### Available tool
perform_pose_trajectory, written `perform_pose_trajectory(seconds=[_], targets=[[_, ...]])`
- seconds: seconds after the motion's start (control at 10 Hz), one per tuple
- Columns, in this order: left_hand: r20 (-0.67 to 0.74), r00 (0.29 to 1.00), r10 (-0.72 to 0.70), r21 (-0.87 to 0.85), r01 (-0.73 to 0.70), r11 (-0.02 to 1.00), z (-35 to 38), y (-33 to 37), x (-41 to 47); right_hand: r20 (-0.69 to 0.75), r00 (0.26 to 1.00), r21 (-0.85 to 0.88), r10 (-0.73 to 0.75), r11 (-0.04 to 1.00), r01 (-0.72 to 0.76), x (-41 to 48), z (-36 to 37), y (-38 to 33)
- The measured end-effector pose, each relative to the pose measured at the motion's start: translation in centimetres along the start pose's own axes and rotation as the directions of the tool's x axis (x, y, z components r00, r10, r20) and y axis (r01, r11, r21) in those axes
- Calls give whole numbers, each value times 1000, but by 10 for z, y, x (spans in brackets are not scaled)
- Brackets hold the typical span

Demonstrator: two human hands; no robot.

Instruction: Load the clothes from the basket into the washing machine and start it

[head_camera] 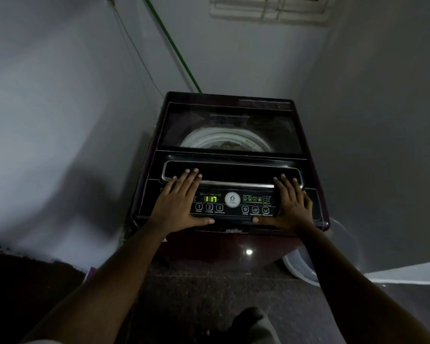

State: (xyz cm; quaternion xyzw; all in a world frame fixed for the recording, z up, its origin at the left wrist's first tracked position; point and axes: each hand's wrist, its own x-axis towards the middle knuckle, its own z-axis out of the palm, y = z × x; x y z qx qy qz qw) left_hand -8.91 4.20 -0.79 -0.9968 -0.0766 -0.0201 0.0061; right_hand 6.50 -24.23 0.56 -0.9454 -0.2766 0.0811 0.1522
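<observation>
The washing machine stood in a corner between grey walls. Its see-through lid was down. Through it I could see the white tub and a small heap of clothes inside, at 12 o'clock from the hands.

The left hand lay flat on the button panel at 9 o'clock, with its fingers spread and straight. The right hand lay flat at 3 o'clock in just the same way. Both sets of fingertips touched the shiny front edge of the lid handle. Neither hand held anything.

Between the hands the little screen glowed green with 1:17. Just under it sat the Start/Pause button.

A pale round tub sat on the floor at 4 o'clock from the machine. I could not tell if it was the basket.

I think the loading was done and the job was near its end. To do this step well, both hands should push down the same amount, so the lid sits flat and clicks. The palms should keep off the other buttons. Then one finger should press Start/Pause once, gently. I could not tell if the wash was already running.
</observation>
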Motion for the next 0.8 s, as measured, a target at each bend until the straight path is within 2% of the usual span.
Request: perform_pose_trajectory(seconds=[0.2,0.4,0.6,0.7,0.8], targets=[[-11,1000,3,-12,-3,1000,3,-1,1,0,1000,-1,-5,1000,5,0,1,1],[86,996,-13,-12,14,1000,-6,1,1,15,1000,6,-8,1000,8,-3,-3,-1],[148,987,-69,-83,81,993,-29,16,-5,120,992,2,24,1000,-24,-10,-13,-9],[50,994,-93,-103,98,990,-39,24,-14,130,992,-27,-3,1000,6,-14,-25,-18],[-107,989,-105,-104,94,990,-50,36,-17,36,996,-42,-81,996,82,-10,-35,-29]])
